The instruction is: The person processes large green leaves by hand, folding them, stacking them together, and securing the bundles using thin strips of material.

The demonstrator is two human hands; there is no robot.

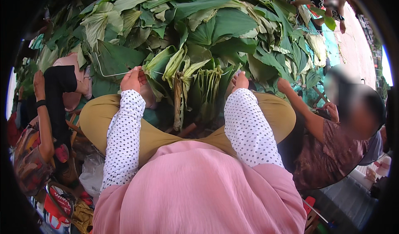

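My left hand [132, 80] pinches a thin white cord [111, 75], whose loose end bends up to the left over a leaf. Between my hands, a row of folded green leaves [210, 84] hangs along the cord, over my parted knees. One browned, withered leaf [178, 103] dangles lower than the others. My right hand [240, 81] is closed at the right end of this row, around the cord as it comes out of the leaves. What exactly its fingertips press on is partly hidden.
A large heap of broad green leaves [216, 24] rises in front of me. A person [336, 138] sits close on my right, one arm reaching to the heap. Another person [35, 151] sits on my left. A clear plastic bag [92, 171] lies beside my left sleeve.
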